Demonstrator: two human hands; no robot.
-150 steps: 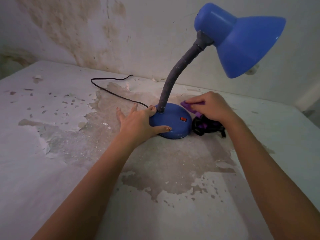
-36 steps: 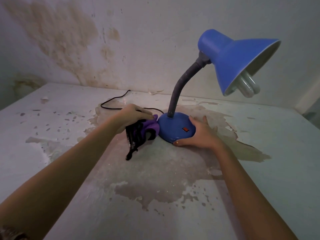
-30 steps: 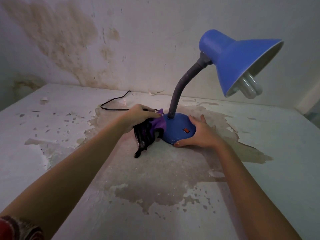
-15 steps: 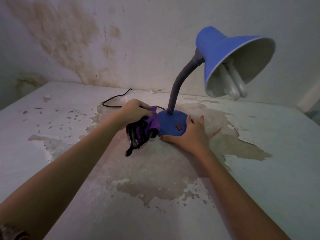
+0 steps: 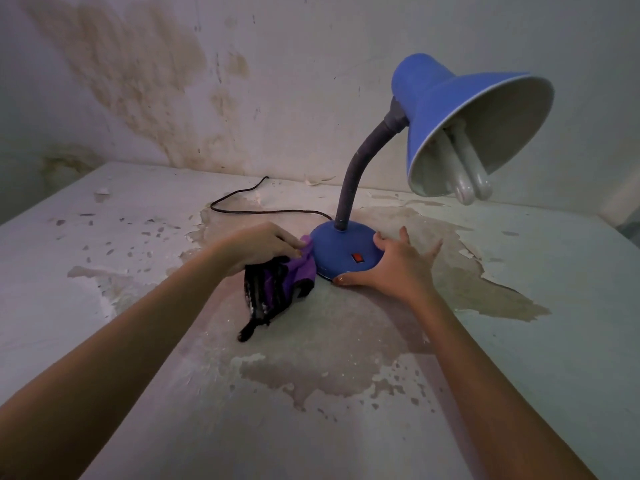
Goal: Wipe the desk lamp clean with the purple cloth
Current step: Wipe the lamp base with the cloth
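Observation:
A blue desk lamp stands on the table, its round base [image 5: 341,247] bearing a red switch. A grey bendy neck [image 5: 356,171] rises to the blue shade [image 5: 446,109], which opens toward me and shows a white bulb. My left hand [image 5: 258,245] grips the purple cloth [image 5: 280,282] with black stripes and presses it against the base's left side. The cloth's tail trails on the table. My right hand [image 5: 391,263] rests flat against the base's right front edge, fingers spread.
The lamp's black cord [image 5: 252,206] loops over the table behind my left hand. The white table [image 5: 346,393] has peeling, flaking paint. A stained wall [image 5: 156,81] stands right behind the lamp.
Five seconds ago the cloth was in my right hand at the base's right side; now my left hand holds it on the left. In the last second the lamp turned, shade facing me more.

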